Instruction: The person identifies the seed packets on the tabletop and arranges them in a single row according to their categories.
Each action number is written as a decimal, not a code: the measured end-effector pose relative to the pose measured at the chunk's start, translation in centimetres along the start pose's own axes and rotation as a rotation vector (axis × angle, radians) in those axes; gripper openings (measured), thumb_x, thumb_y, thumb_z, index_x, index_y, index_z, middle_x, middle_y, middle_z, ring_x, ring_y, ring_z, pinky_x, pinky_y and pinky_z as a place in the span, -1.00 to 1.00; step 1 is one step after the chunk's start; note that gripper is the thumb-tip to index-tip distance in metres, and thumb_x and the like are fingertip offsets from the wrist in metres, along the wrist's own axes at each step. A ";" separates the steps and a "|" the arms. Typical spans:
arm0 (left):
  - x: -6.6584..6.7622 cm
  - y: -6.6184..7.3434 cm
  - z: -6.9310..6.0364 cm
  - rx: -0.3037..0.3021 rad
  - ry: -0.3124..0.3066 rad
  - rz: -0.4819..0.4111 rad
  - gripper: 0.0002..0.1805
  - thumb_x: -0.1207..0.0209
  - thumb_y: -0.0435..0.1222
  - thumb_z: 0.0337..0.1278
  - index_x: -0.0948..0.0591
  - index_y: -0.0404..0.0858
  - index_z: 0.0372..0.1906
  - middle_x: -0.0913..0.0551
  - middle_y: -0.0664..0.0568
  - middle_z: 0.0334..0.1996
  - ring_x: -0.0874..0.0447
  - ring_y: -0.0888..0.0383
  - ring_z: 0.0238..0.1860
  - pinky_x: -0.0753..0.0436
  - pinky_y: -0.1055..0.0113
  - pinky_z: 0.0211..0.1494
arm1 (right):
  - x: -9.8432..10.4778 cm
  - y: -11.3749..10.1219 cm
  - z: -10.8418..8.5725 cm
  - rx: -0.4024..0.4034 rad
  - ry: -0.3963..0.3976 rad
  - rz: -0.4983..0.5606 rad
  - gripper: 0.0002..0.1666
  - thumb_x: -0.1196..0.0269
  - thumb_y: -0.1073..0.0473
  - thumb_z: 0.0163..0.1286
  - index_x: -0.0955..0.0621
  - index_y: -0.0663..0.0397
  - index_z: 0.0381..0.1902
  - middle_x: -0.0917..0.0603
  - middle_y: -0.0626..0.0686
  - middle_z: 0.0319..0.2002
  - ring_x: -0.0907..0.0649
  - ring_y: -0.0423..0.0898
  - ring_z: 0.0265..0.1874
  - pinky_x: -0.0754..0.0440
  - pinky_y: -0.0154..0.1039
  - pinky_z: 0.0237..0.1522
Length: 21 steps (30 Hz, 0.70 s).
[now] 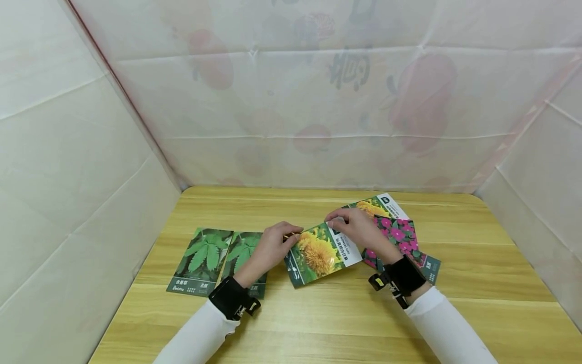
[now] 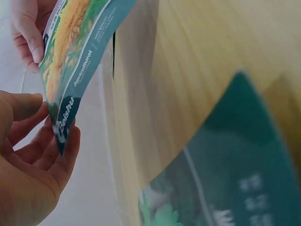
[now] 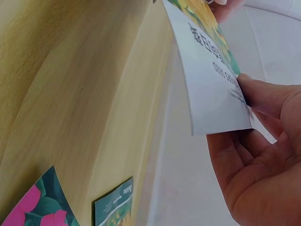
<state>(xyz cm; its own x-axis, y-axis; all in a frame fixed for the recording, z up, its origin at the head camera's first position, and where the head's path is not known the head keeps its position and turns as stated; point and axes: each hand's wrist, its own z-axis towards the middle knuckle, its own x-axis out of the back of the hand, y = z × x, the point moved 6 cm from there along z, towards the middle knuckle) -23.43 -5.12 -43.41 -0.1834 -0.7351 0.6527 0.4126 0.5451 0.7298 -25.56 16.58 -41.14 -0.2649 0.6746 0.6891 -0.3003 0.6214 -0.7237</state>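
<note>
"Yellow and green, with a white band at one end, the sunflower packet looked thin and glossy," the first observer said. "Where was it?"

"Between the person's two hands, tilted over the middle of the table," the second answered. "The left hand pinched a corner at the dark green end, thumb on one side and fingers curled behind. The right hand nipped the upper edge at the white end, its thumb and fingers drawn narrow around the sheet."

"Was the packet flat?"

"No, it bowed a little, and its smooth face caught the light. Whether its lower edge touched the wood could not be told."

"And to the left?"

"Two rectangular packets printed with feathery leaves: the outer leaf packet lay in full sight, and the inner leaf packet, just beside it, was partly hidden by the left arm."

"On the right?"

"A pink-flowered packet overlapped a second sunflower packet, both partly behind the right hand and arm."

"And the surroundings?"

"Pale, streaky grain ran across the table, and creased whitish sheeting with faint reddish blots rose behind it."
</note>
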 end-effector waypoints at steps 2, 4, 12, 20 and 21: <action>-0.1 -0.2 -0.1 0.012 -0.001 -0.010 -0.71 -0.13 -0.29 0.46 -0.67 -0.21 0.15 -0.68 0.01 -0.05 -0.62 0.20 -0.25 -0.59 0.35 -0.28 | -0.1 -0.1 0.0 0.009 -0.002 0.008 -0.71 -0.14 0.04 0.55 -0.65 -0.11 0.12 -0.68 0.00 0.00 -0.63 -0.14 -0.18 -0.61 -0.13 -0.11; -0.1 -0.4 -0.2 0.027 -0.003 -0.030 -0.72 -0.12 -0.31 0.45 -0.66 -0.20 0.15 -0.69 0.03 -0.07 -0.59 0.23 -0.29 -0.54 0.34 -0.33 | -0.2 -0.1 0.1 0.007 -0.005 0.007 -0.70 -0.13 0.04 0.56 -0.64 -0.09 0.13 -0.68 -0.01 -0.02 -0.63 -0.15 -0.18 -0.61 -0.13 -0.10; -0.2 -1.2 -0.9 0.051 0.014 -0.116 -0.73 -0.10 -0.31 0.47 -0.65 -0.21 0.14 -0.68 0.05 -0.13 -0.57 0.21 -0.28 -0.54 0.21 -0.35 | -0.4 0.7 0.2 -0.127 0.033 0.027 -0.44 -0.16 -0.20 0.49 -0.50 -0.08 0.30 -0.58 0.05 -0.30 -0.50 -0.07 -0.37 -0.42 -0.18 -0.30; 0.0 -2.8 -1.4 0.059 0.156 -0.284 -0.75 -0.15 -0.27 0.44 -0.68 -0.17 0.09 -0.67 -0.01 -0.14 -0.67 0.15 -0.23 -0.65 0.25 -0.28 | -0.8 8.4 1.9 -0.138 0.204 0.066 -0.37 -0.10 -0.48 0.35 -0.53 -0.40 0.25 -0.65 -0.17 0.02 -0.62 -0.19 0.03 -0.65 -0.05 -0.25; 0.0 -2.9 -1.5 0.061 0.175 -0.305 -0.76 -0.15 -0.26 0.44 -0.68 -0.17 0.09 -0.66 -0.02 -0.14 -0.67 0.14 -0.23 -0.66 0.25 -0.27 | -0.9 9.8 2.2 -0.132 0.226 0.059 -0.40 -0.09 -0.48 0.36 -0.52 -0.45 0.24 -0.64 -0.20 0.03 -0.61 -0.21 0.04 -0.65 -0.12 -0.18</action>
<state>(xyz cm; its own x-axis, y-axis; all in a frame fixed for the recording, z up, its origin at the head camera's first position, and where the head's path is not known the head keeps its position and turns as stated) -23.29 -7.35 -45.83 -0.1321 -0.9228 0.3619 0.3077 0.3088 0.9000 -30.31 21.14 -48.74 -0.0626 0.7741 0.6300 -0.1646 0.6146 -0.7715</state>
